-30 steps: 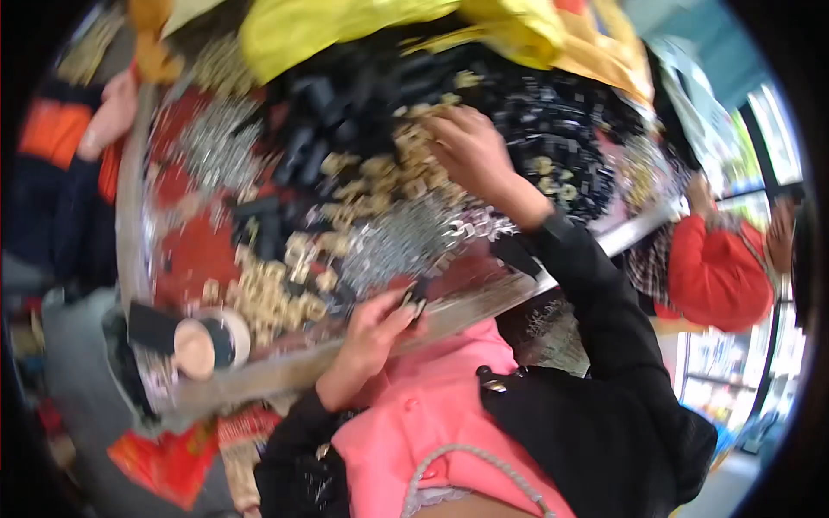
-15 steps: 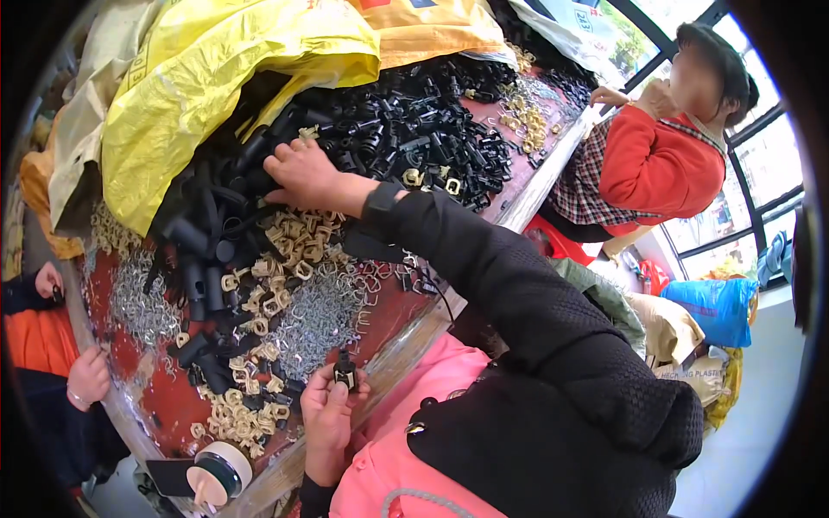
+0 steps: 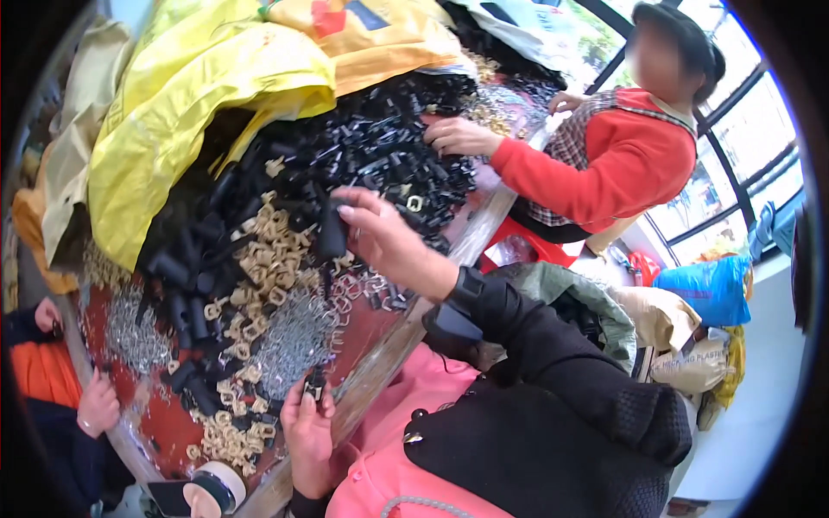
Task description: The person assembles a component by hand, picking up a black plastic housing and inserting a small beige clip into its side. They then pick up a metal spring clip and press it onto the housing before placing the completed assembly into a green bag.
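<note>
Low in the picture, my left hand (image 3: 307, 427) is closed, its thumb and fingers pinching a small black plastic fitting (image 3: 314, 382) upright. My right hand (image 3: 389, 240) is raised over the middle of the table, fingers curled round a black plastic tube-like part (image 3: 331, 231). Under and beside it lie a heap of beige plastic clips (image 3: 275, 242) and a pile of small metal pins (image 3: 292, 335). Metal hooks (image 3: 350, 298) are scattered closest to my right wrist.
Black plastic parts (image 3: 371, 129) cover the far table, beneath a yellow sack (image 3: 203, 95). A co-worker in red (image 3: 587, 173) reaches in from the right; another person's hand (image 3: 99, 404) rests at the left edge. A lidded cup (image 3: 216, 490) stands at the near edge.
My right hand has come away from the black heap, moving right and nearer, and now carries a black tube-like part. The co-worker in red has lowered a hand onto the black parts.
</note>
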`<control>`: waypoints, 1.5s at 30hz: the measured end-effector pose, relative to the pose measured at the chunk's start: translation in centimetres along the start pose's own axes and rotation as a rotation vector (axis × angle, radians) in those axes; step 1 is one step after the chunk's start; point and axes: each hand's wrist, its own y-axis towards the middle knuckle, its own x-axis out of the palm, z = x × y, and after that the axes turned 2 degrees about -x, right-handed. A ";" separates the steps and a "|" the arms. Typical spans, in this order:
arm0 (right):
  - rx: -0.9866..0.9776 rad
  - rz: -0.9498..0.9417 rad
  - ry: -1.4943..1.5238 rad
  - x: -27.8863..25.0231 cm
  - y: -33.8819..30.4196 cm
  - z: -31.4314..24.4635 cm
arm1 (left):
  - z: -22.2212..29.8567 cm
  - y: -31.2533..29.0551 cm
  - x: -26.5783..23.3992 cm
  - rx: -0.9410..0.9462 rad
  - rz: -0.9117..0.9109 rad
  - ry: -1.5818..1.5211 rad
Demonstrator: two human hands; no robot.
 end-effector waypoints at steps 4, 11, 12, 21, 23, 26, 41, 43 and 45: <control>0.683 0.033 0.636 -1.3 -3.5 -0.9 | -0.1 0.1 0.3 -0.004 0.038 0.031; 0.302 -0.657 -0.198 1.5 -9.3 0.8 | -0.5 0.1 1.6 -0.021 0.074 0.098; 0.305 -0.658 -0.196 1.5 -9.3 0.9 | -0.4 0.0 1.9 -0.028 0.080 0.115; 0.429 -0.773 -0.330 1.9 -8.7 -0.5 | -0.1 0.2 2.8 -0.071 0.047 0.269; 0.360 -0.773 -0.349 2.1 -8.5 -0.7 | -0.1 0.1 2.9 -0.065 0.089 0.271; 0.346 -0.752 -0.368 2.1 -8.8 -0.3 | -0.4 0.3 2.7 -0.051 0.055 0.266; 0.394 -0.728 -0.463 3.8 -9.2 0.2 | 0.1 0.1 1.8 -0.023 0.131 0.610; 0.460 -0.745 -0.422 3.8 -8.8 0.1 | 0.0 0.4 1.6 -0.011 0.092 0.522; 0.570 -0.752 -0.364 3.9 -8.6 0.1 | 0.0 0.3 1.6 -0.015 0.104 0.491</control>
